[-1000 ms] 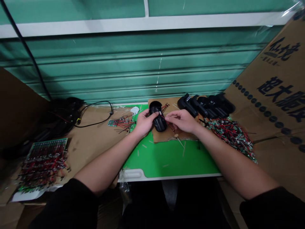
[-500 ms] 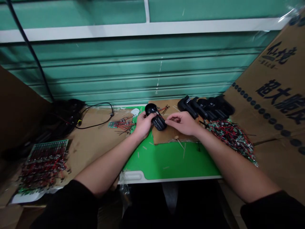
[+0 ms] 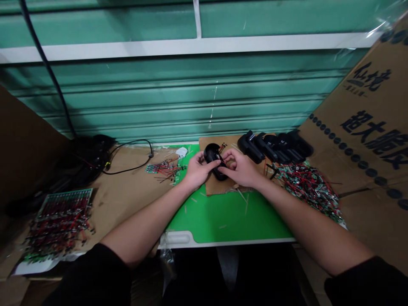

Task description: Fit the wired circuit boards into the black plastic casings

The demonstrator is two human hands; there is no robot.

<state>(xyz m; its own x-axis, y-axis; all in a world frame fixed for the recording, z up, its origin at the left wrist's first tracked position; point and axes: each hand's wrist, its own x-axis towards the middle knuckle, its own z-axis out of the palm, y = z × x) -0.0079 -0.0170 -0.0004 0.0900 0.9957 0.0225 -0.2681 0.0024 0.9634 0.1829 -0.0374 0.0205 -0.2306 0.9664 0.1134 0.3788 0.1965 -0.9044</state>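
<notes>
A black plastic housing [image 3: 211, 152] with a round cup at its upper end is held over a piece of cardboard on the green board. My left hand [image 3: 201, 169] grips it from the left, the thumb lying across its face. My right hand [image 3: 238, 167] closes on its lower right side, thumb and fingers at the edge. Whether a small part is pinched there too, I cannot make out. Thin red and black wires [image 3: 222, 147] show just behind the housing.
More black housings [image 3: 270, 146] lie at the back right, beside a heap of wired circuit boards [image 3: 310, 189]. A smaller wire bunch [image 3: 164, 168] lies left of my hands. Far left is a panel of wired boards [image 3: 62, 221]. A cardboard box [image 3: 360, 127] stands on the right.
My right hand has moved in from beside the housing and now touches it. The housing has turned and shifted slightly right in my left hand. The view has tilted a little.
</notes>
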